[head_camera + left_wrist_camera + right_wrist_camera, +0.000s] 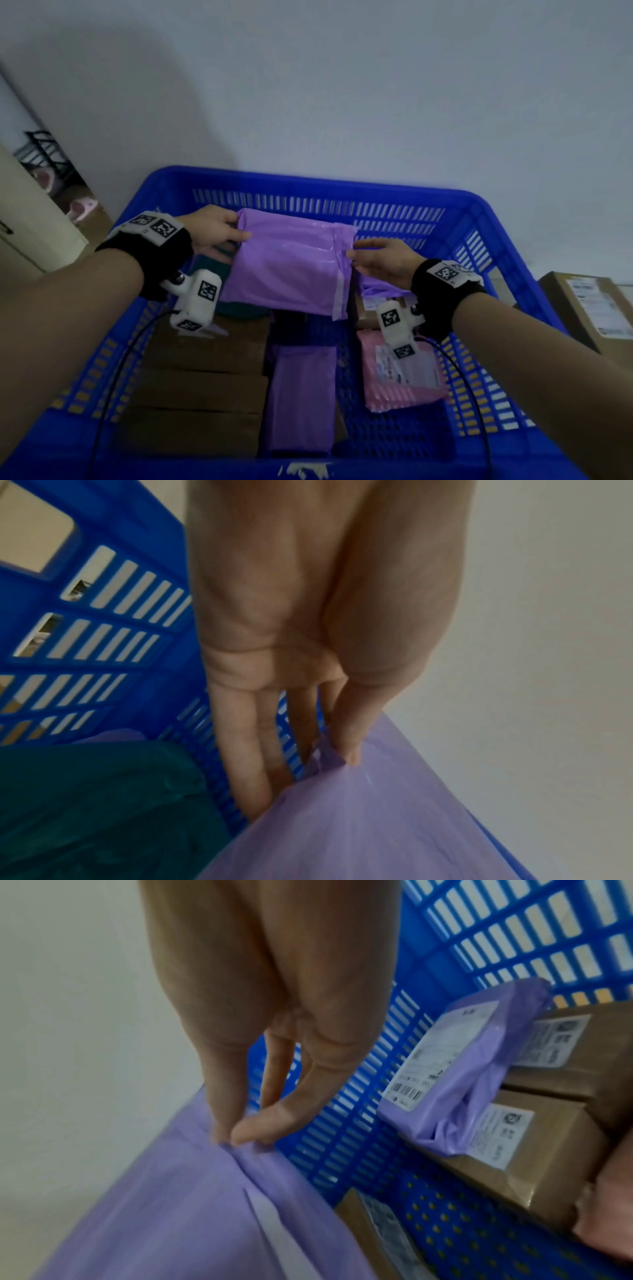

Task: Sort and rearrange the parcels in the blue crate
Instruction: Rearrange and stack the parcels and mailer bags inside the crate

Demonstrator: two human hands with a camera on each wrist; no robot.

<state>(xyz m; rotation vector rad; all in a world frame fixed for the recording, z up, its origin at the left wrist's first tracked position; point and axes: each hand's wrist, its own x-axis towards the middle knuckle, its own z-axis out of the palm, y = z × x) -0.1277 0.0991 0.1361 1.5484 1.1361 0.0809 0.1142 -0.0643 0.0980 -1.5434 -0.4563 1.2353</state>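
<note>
- We hold the large purple parcel [291,263] above the far half of the blue crate [479,212], clear of everything below it.
- Left hand [212,229] pinches its left edge, thumb on top, fingers [240,750] under the film; right hand [383,260] pinches the right edge between thumb and fingertips [253,1129].
- Probable reason for the two-edge grip: the mailer is soft and would sag from one side; stretched flat, it is easier to place.
- Head view only: brown boxes [202,387] stacked along the crate's left side, a narrow purple mailer [301,394] mid-crate, a pink mailer [404,373] right of it.
- Left wrist only: a dark green parcel [103,804] against the crate's left wall.
- Right wrist only: a small purple parcel [455,1074] and labelled boxes [507,1150] against the crate's right wall.
</note>
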